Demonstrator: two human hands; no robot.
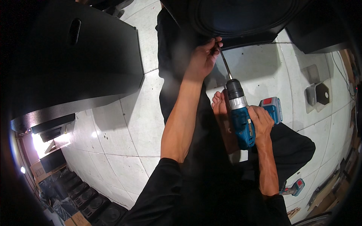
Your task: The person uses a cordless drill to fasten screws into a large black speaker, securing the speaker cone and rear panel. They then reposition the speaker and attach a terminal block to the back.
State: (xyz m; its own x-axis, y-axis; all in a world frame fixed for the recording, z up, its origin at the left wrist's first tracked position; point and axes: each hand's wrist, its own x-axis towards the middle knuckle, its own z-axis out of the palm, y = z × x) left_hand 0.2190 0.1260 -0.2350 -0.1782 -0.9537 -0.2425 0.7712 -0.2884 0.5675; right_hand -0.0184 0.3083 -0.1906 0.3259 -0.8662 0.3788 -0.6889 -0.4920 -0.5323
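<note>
1. Wrapping the handle of a blue drill (241, 126), the right grip (261, 121) is closed on it; the drill's body lies just left of that grip, its battery pack (272, 108) just right.
2. The drill bit (226, 65) runs forward to the left grip (204, 60), fingers curled at its tip; whether they pinch it, I cannot tell.
3. Just beyond the left grip stands a black cabinet (241, 17).

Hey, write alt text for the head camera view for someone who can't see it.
A person's right hand grips a blue cordless drill, its long bit reaching to the left hand at the edge of a black cabinet. Pale floor tiles and a bare foot show beneath.
</note>
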